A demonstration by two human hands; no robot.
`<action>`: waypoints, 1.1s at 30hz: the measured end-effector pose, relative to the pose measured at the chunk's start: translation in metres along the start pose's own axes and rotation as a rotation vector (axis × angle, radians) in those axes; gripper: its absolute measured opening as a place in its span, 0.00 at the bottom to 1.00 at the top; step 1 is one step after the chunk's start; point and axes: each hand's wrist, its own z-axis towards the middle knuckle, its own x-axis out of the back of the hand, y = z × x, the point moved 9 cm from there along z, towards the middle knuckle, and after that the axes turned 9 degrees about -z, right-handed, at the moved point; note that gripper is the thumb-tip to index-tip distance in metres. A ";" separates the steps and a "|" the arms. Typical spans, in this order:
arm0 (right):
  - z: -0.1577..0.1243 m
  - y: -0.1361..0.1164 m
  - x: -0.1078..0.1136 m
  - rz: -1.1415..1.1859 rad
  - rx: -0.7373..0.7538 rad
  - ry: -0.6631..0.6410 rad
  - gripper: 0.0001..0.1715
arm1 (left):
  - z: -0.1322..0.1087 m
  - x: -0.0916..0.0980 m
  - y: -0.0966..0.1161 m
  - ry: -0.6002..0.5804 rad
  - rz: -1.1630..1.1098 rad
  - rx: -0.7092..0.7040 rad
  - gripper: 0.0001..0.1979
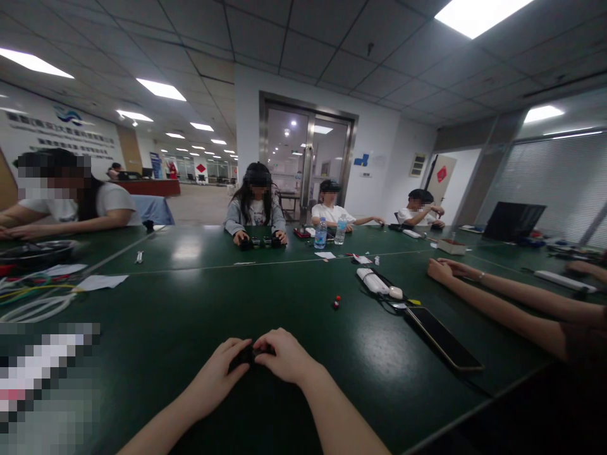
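My left hand and my right hand meet low over the green table, fingertips nearly touching. Between them is a small black object, mostly covered by my fingers, so its kind does not show. Both hands are closed around it, the left gripping its left side and the right its right side. Beyond my right hand, a small red and dark item lies on the tabletop.
A phone and a white power strip with cables lie to the right, near another person's arms. Two water bottles stand farther back. Cables and paper lie on the left. Several people sit around the table.
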 end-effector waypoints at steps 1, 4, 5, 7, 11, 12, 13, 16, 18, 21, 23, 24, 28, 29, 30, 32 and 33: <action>0.000 -0.001 0.000 -0.015 0.008 0.005 0.14 | 0.000 0.000 -0.001 0.000 0.000 0.000 0.24; 0.000 -0.003 0.001 -0.043 0.017 0.010 0.14 | 0.000 -0.001 -0.001 -0.007 -0.003 -0.008 0.23; -0.001 -0.003 0.001 -0.046 0.014 0.007 0.14 | 0.000 -0.001 -0.001 -0.011 -0.002 -0.007 0.23; -0.001 -0.003 0.001 -0.050 0.012 0.003 0.15 | 0.001 -0.002 -0.001 -0.014 0.002 -0.005 0.23; 0.000 -0.004 -0.001 -0.047 0.036 0.003 0.14 | 0.001 -0.001 0.000 -0.002 0.000 -0.037 0.22; 0.001 -0.004 -0.001 -0.045 0.039 0.002 0.14 | 0.002 -0.001 -0.001 0.002 -0.006 -0.042 0.22; 0.001 -0.003 -0.002 -0.042 0.039 0.001 0.14 | 0.002 -0.001 -0.002 0.005 -0.012 -0.044 0.22; 0.000 -0.002 -0.002 -0.032 0.028 0.001 0.14 | 0.003 -0.001 -0.003 0.007 -0.008 -0.050 0.21; -0.001 -0.002 -0.001 -0.019 0.010 0.002 0.14 | 0.002 -0.001 -0.003 0.007 0.004 -0.050 0.22; -0.002 -0.003 0.001 0.000 -0.010 0.001 0.14 | 0.002 -0.001 -0.005 -0.004 0.003 -0.028 0.23; -0.003 -0.003 0.001 0.005 -0.010 -0.006 0.14 | 0.002 -0.002 -0.006 -0.010 -0.007 -0.022 0.23; -0.003 -0.004 0.001 0.006 -0.006 -0.007 0.14 | 0.003 -0.002 -0.007 -0.010 -0.009 -0.023 0.23; -0.002 -0.005 0.001 0.007 0.025 0.013 0.13 | 0.003 -0.003 -0.006 -0.022 0.003 -0.018 0.23; -0.001 -0.005 0.000 0.006 0.030 0.017 0.13 | 0.002 -0.003 -0.005 -0.025 0.007 -0.016 0.23; -0.001 -0.005 0.000 0.005 0.032 0.019 0.13 | 0.001 -0.004 -0.004 -0.028 0.010 -0.012 0.23; -0.001 -0.005 0.001 0.004 0.028 0.024 0.13 | 0.000 -0.003 0.000 -0.026 0.014 -0.005 0.23; -0.001 -0.004 0.001 0.008 0.022 0.029 0.13 | -0.001 -0.003 0.002 -0.023 0.016 -0.006 0.22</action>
